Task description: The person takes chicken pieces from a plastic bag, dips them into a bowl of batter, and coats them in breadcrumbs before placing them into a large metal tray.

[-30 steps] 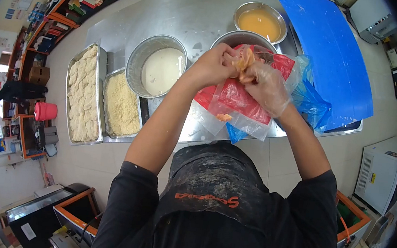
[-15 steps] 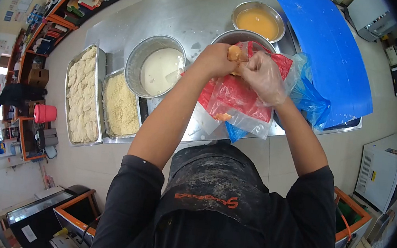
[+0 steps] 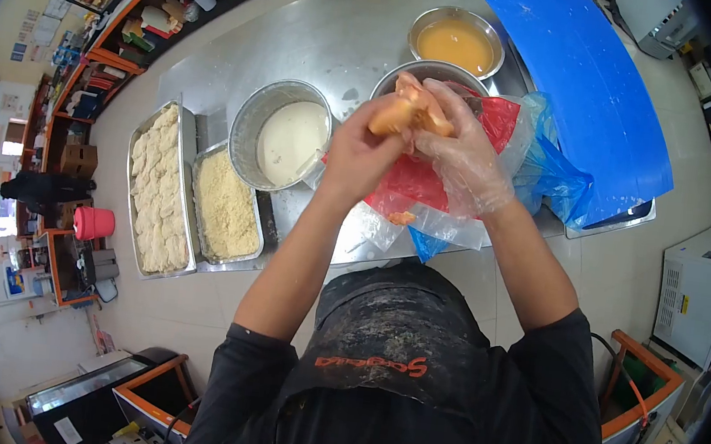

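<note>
My bare left hand is wrapped round one side of a pale orange piece of food, which looks like raw meat. The other side of it is gripped by my right hand, covered by a clear plastic glove. Both hands are raised over a red plastic bag with clear plastic around it. Behind them is a metal bowl, partly hidden by the bag and hands. A small orange scrap lies on the clear plastic near the table's front edge.
Left of my hands stand a round pan of white batter, a tray of yellowish crumbs and a long tray of coated pieces. A bowl of orange liquid is at the back. A blue board and blue bag lie right.
Both hands have lifted the orange piece higher off the red bag, and more of it shows between them. My head view has shifted slightly.
</note>
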The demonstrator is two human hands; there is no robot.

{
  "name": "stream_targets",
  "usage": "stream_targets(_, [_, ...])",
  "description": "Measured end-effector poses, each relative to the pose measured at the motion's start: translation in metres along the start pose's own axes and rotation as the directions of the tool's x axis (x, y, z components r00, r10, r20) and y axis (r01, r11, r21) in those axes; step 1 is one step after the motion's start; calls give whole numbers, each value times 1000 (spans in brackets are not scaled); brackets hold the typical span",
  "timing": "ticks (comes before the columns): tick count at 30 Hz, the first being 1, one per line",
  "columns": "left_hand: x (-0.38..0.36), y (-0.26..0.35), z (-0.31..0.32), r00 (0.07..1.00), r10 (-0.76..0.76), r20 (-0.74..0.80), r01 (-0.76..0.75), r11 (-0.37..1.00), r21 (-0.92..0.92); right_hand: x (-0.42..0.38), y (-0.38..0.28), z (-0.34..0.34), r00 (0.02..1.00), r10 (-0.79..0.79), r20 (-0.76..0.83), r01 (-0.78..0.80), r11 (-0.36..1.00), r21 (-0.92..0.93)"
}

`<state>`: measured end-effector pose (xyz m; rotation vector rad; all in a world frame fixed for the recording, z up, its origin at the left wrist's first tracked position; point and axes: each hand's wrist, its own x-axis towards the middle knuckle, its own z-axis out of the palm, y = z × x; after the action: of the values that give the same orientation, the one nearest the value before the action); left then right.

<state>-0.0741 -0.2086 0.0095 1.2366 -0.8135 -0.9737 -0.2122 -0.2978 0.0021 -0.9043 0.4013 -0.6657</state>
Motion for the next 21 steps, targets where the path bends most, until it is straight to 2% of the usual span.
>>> stream_targets(1, [-3, -4, -3, 985, 151, 77, -161, 977, 138, -2, 7, -2, 998, -57, -27, 59, 995, 80])
stream_targets(2, [-6, -14, -10, 943, 283, 176, -321, 911, 258, -5, 10, -3, 992, -112, -61, 120, 980, 158])
stream_targets(3, [-10, -13, -11, 875, 391, 285, -476, 806, 354, -8, 7, -3, 993, -116, -31, 119, 981, 152])
stream_targets(4, [-17, -12, -13, 862, 358, 359, -466, 838, 285, -11, 1, -3, 993, -119, 0, 118, 982, 145])
stream_targets(6, [-25, -9, -10, 947, 237, 215, -230, 971, -58, -15, -2, -6, 994, -102, 42, 96, 987, 125])
stream_targets(7, [-27, -7, -7, 975, 151, 161, -110, 964, -241, -17, 0, -9, 995, -82, 55, 76, 991, 111])
stream_targets(8, [-25, -3, -5, 989, 97, 114, -76, 982, -173, -18, 1, -12, 996, -62, 69, 55, 994, 97])
stream_targets(10, [-20, 8, 2, 1000, -2, 7, 2, 999, -40, -18, 1, -18, 984, -146, 101, 165, 962, -217])
stream_targets(11, [-18, 12, 6, 999, -40, 33, 37, 997, 69, -18, 1, -18, 975, -184, 126, 218, 905, -366])
stream_targets(13, [-15, 18, 16, 989, -127, 73, 101, 953, 286, -17, 4, -11, 943, -283, 174, 332, 799, -502])
stream_targets(14, [-16, 19, 21, 994, -91, 52, 70, 945, 320, -16, 5, -9, 923, -329, 202, 384, 733, -562])
stream_targets(17, [-17, 10, 17, 988, -104, 111, 72, 962, 263, -21, -10, -4, 873, -364, 326, 481, 528, -700])
stream_targets(20, [-21, 2, 20, 999, -39, 14, 29, 902, 430, -24, -15, 10, 891, -312, 331, 452, 530, -718])
stream_targets(21, [-21, 6, 22, 1000, -28, -2, 27, 901, 433, -25, -16, 13, 894, -321, 314, 442, 505, -742])
